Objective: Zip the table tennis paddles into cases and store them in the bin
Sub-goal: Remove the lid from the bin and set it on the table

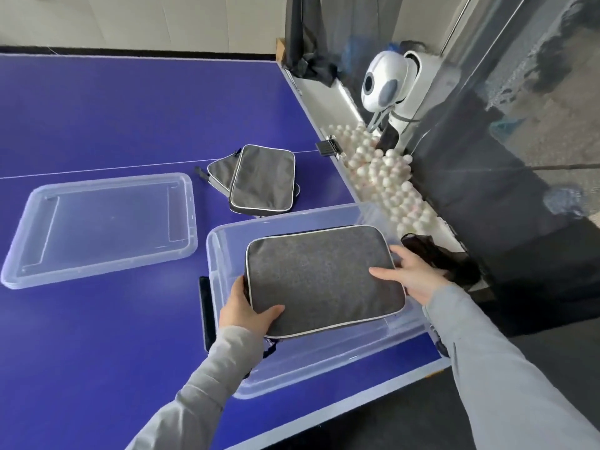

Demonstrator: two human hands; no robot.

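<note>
A grey paddle case (pixel 324 279) with white piping hangs level over the clear plastic bin (pixel 328 362) at the table's near right corner. My left hand (pixel 243 308) grips its near left corner, thumb on top. My right hand (pixel 412 276) holds its right edge, with the thumb lying flat on the top face. Behind the bin, two more grey cases (pixel 259 180) lie stacked on the blue table (pixel 113 125), one across the other.
The bin's clear lid (pixel 97 228) lies upside down to the left. A black strap (pixel 207 311) rests on the table by the bin's left wall. Off the right edge stand a white ball machine (pixel 389 86) and a trough of several white balls (pixel 383 173).
</note>
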